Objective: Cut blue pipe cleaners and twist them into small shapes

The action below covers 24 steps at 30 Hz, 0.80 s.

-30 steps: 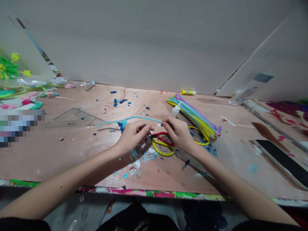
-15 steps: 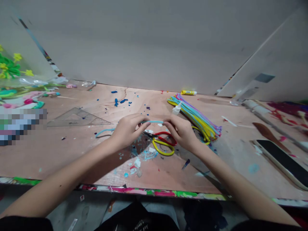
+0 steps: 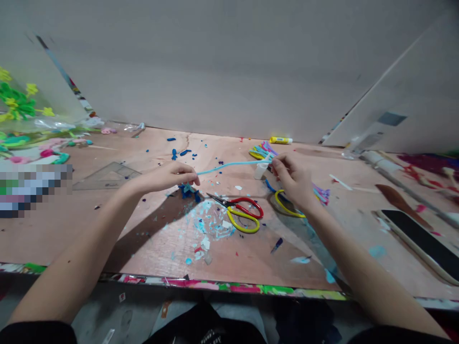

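The right hand pinches one end portion of a light-blue stem between thumb and fingers; the left hand has its fingertips closed on the other end portion, though the exact pinch is partly hidden. Half a second ago the hands were close together, with a length of the stem trailing past the left one. Now they are well apart, nothing trails to the left, and most of the stem lies exposed between them, which suggests it has been drawn out for straightening.

The stem is in the air over the middle of the table. Its long axis runs left to right, roughly along the near edge, with a gentle wave; the right end sits slightly higher or farther, I cannot tell which.

Just below the right end stands a white bottle, and a bundle of coloured stems is partly hidden behind the right hand. A dark-blue piece lies beneath the left fingertips. Nearer, red-and-yellow scissors are now uncovered, tips pointing left and far. At the far edge lies a yellow glue stick.
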Available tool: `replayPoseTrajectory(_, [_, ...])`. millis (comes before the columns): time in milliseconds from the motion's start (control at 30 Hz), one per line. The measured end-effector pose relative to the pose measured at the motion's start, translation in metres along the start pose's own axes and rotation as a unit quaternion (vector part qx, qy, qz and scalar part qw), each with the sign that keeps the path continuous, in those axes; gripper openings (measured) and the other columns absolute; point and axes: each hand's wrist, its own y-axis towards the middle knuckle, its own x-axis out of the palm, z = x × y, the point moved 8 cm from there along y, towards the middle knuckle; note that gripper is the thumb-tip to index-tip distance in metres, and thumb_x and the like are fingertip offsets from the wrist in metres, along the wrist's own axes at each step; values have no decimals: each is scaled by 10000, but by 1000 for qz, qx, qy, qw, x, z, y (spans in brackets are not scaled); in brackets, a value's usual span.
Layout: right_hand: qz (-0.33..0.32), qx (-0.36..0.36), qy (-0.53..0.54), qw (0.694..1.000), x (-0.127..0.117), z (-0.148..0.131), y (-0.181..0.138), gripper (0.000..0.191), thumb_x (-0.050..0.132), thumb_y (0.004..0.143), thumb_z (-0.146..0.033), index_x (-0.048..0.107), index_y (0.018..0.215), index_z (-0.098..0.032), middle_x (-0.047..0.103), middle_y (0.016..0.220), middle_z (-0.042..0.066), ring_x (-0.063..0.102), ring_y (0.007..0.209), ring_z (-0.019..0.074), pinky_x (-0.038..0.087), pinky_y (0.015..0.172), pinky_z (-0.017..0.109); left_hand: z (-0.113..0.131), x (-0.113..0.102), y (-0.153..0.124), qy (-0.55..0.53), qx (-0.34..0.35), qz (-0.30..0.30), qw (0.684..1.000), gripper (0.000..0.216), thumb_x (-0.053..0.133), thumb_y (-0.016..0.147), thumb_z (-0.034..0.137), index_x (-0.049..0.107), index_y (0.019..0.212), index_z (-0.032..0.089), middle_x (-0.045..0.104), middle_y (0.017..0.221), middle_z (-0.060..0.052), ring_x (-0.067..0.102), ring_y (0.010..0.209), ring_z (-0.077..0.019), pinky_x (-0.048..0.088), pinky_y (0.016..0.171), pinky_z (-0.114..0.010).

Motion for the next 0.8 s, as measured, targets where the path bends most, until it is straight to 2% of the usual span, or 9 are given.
replayPoseTrajectory(100, [-84, -41, -59, 994, 12, -8, -1, 195, 494, 989, -328, 564, 842, -221, 614, 819, 52, 574, 759, 211, 416, 708, 338, -10, -5, 2, 129, -39, 52, 990, 359, 481, 930, 377, 734, 792, 164, 693, 742, -74, 600, 715, -196, 401, 672, -291])
replayPoseTrajectory(133, [-115, -55, -75, 989, 18, -10, -3, 191, 496, 983, -316, 564, 837, -215, 616, 849, 62, 573, 793, 219, 417, 731, 344, -10, -6, 3, 142, -45, 71, 986, 371, 461, 936, 367, 732, 789, 161, 681, 727, -73, 592, 707, -199, 390, 673, -297])
replayPoseTrajectory(233, [-184, -76, -92, 976, 34, -15, -9, 207, 500, 976, -316, 560, 815, -202, 605, 867, 70, 555, 804, 213, 406, 742, 337, -1, -1, 6, 73, -23, 106, 991, 370, 430, 944, 337, 730, 812, 164, 671, 737, -58, 590, 703, -190, 386, 669, -290])
replayPoseTrajectory(333, [-212, -54, -63, 974, 44, -16, -13, 208, 514, 968, -319, 550, 809, -191, 573, 771, 30, 504, 689, 166, 372, 661, 297, 8, 3, 6, -41, 1, 153, 987, 352, 438, 948, 360, 707, 826, 169, 569, 599, -13, 525, 565, -154, 365, 584, -267])
replayPoseTrajectory(400, [-217, -28, -34, 975, 48, -16, -14, 232, 515, 968, -333, 543, 790, -187, 541, 713, 3, 467, 639, 143, 345, 620, 280, 7, 13, 8, -145, -8, 145, 979, 344, 441, 961, 403, 678, 867, 173, 514, 521, 15, 511, 490, -143, 367, 533, -252])
replayPoseTrajectory(500, [-225, 3, 18, 974, 55, -17, -18, 271, 511, 970, -363, 546, 771, -183, 513, 686, -15, 455, 633, 129, 333, 608, 269, 1, 32, 12, -260, -31, 133, 956, 303, 449, 959, 394, 632, 847, 180, 559, 537, 2, 564, 492, -141, 404, 518, -239])
replayPoseTrajectory(633, [-253, 25, 78, 964, 73, -22, -28, 295, 527, 966, -400, 592, 792, -170, 532, 677, -17, 462, 618, 120, 333, 585, 258, 0, 47, 15, -300, -22, 159, 940, 304, 473, 952, 423, 616, 828, 185, 577, 555, 3, 583, 516, -136, 432, 529, -228])
replayPoseTrajectory(800, [-308, 54, 144, 939, 97, -32, -46, 319, 561, 952, -442, 648, 853, -152, 665, 786, 39, 587, 712, 156, 433, 643, 266, 15, 52, 11, -253, 29, 183, 950, 320, 489, 953, 423, 605, 784, 178, 604, 658, -1, 626, 594, -131, 473, 607, -241])
